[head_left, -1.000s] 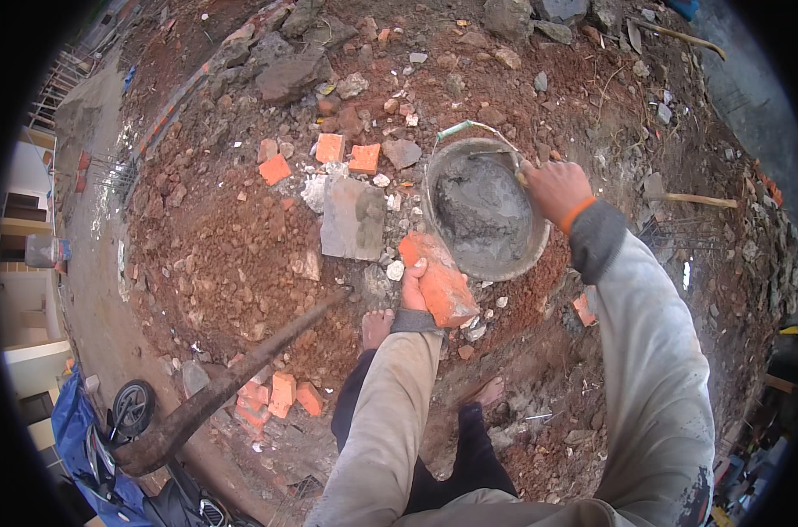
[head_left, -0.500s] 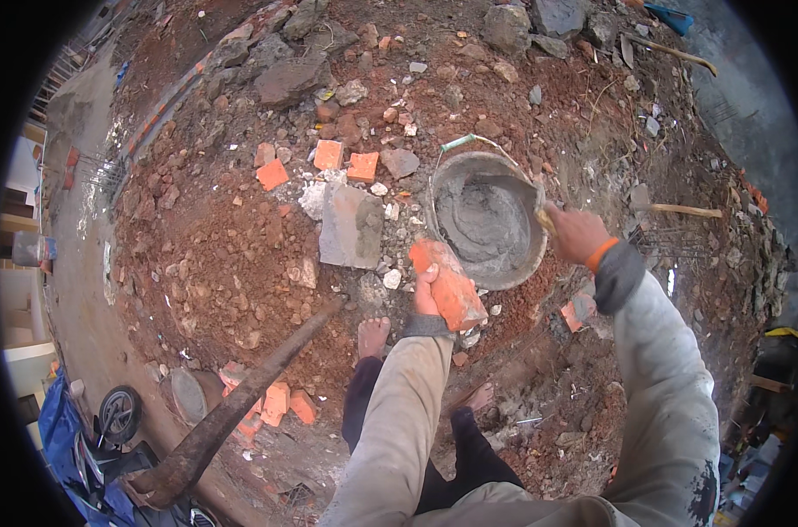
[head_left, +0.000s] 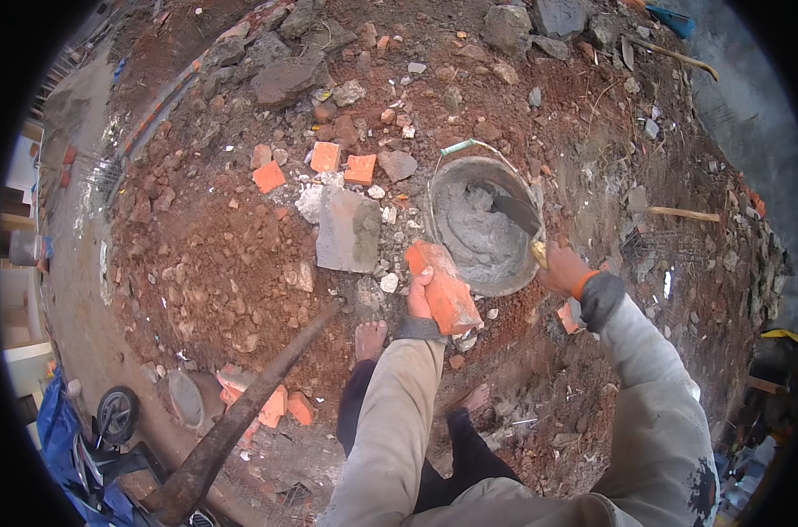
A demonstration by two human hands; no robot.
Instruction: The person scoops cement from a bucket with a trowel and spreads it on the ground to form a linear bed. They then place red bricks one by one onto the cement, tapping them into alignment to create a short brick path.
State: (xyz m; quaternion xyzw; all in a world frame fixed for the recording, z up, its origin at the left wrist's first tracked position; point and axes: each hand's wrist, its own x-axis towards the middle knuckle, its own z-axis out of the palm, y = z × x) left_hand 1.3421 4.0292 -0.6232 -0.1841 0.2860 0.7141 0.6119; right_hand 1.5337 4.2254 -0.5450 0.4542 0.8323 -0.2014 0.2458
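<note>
Ground (head_left: 215, 263): reddish-brown outdoor soil strewn with stones and rubble; clock directions take the top of the view as twelve.
Left hand (head_left: 421, 296): wrapped around a rough orange-red clay brick (head_left: 448, 294), thumb laid across the brick's upper face; the fingers underneath are hidden.
Brick position: raised in that grip near the middle of the view, slanting from eleven o'clock toward five.
Right hand (head_left: 564, 270): at three o'clock from the brick, fist closed around the yellowish handle of a dark-bladed trowel (head_left: 515, 211).
Trowel: blade aimed at eleven o'clock, inside the bucket; whether it touches the mix cannot be told.
Bucket: round grey bucket (head_left: 496, 169) with a wire bail and pale green grip, at one o'clock from the brick, holding wet grey mortar (head_left: 465, 230).
Slab: flat grey rectangular block (head_left: 345, 230) on the soil, at ten o'clock from the brick.
Broken bricks: three orange pieces (head_left: 325, 157), between ten and twelve o'clock from the slab.
Feet: bare, one (head_left: 370, 340) between seven and eight o'clock from the left hand, the other (head_left: 476, 398) at five.
Pole: long brown wooden shaft (head_left: 258, 386) at eight o'clock, crossing before an orange brick heap (head_left: 274, 406).
Far edge: black motorbike wheel (head_left: 116, 415), also toward eight, beside blue sheeting (head_left: 55, 430).
</note>
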